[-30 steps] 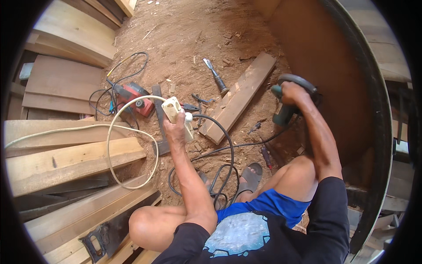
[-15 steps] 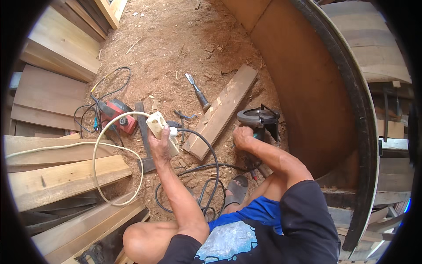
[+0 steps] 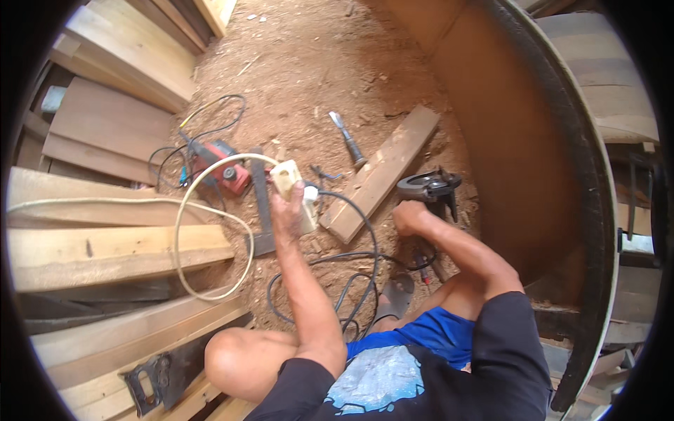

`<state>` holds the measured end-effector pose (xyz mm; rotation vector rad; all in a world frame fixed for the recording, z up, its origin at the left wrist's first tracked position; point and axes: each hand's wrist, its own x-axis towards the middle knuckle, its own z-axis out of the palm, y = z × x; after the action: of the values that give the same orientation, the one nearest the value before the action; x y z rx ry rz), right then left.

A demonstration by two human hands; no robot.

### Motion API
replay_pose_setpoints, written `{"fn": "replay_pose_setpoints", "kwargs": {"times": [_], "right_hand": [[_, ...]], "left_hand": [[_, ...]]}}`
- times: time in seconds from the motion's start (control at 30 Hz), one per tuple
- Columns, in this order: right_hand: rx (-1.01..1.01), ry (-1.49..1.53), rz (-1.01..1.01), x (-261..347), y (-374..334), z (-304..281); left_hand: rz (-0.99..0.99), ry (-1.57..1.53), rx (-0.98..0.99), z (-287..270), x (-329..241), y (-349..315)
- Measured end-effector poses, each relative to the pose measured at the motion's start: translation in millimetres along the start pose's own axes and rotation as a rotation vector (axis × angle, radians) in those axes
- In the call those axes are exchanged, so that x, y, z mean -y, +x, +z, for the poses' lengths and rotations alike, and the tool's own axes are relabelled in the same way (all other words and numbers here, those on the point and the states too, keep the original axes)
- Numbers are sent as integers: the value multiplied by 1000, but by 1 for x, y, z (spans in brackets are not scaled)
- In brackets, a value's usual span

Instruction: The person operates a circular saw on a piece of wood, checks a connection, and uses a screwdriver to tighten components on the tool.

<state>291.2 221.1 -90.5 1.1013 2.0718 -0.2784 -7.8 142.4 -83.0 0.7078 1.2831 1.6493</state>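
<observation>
A: Specify the state of the left grip point(image 3: 288, 207).
B: Clenched on the white power strip point(image 3: 286, 179), with the thumb along its right side. The strip is raised above the floor point(image 3: 302, 84), tilted, at the centre-left of the view. A white plug point(image 3: 310, 194) sits at its right side, and a black cable point(image 3: 377, 235) leads from the plug and loops near the feet.

A: And the cream cord point(image 3: 179, 242)?
B: It leaves the top end of the strip and makes a wide loop to the left, over the timber point(image 3: 119, 259).

A: State of the right grip point(image 3: 411, 219)?
B: Grasping the circular saw point(image 3: 418, 188), fingers curled and partly hidden. The saw is between the board point(image 3: 382, 172) and the brown curved panel point(image 3: 498, 140). Whether it touches the floor cannot be told.

A: List adjacent tools.
B: Chisel point(image 3: 347, 140), just beside the board. Red planer point(image 3: 225, 168), left of the strip. Dark square point(image 3: 263, 210), between planer and strip in this view. Handsaw point(image 3: 160, 379), lower left, on the planks point(image 3: 147, 323).

A: Report markings.
B: The dark shirt point(image 3: 302, 386) carries a pale blue, irregular print point(image 3: 379, 379). Any lettering on the planer is too small to read.
</observation>
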Motion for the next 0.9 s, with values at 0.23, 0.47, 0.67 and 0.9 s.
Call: {"fn": "replay_pose_setpoints", "kwargs": {"times": [0.23, 0.47, 0.67, 0.9], "right_hand": [[-509, 668, -179, 48, -87, -144], [-561, 532, -284, 101, -75, -126], [-520, 511, -360, 110, -101, -124], [-633, 701, -147, 66, -143, -103]], "left_hand": [[99, -2, 60, 13, 0, 1], [-60, 75, 167, 34, -29, -24], [18, 269, 184, 22, -24, -30], [-36, 612, -114, -65, 15, -20]]}}
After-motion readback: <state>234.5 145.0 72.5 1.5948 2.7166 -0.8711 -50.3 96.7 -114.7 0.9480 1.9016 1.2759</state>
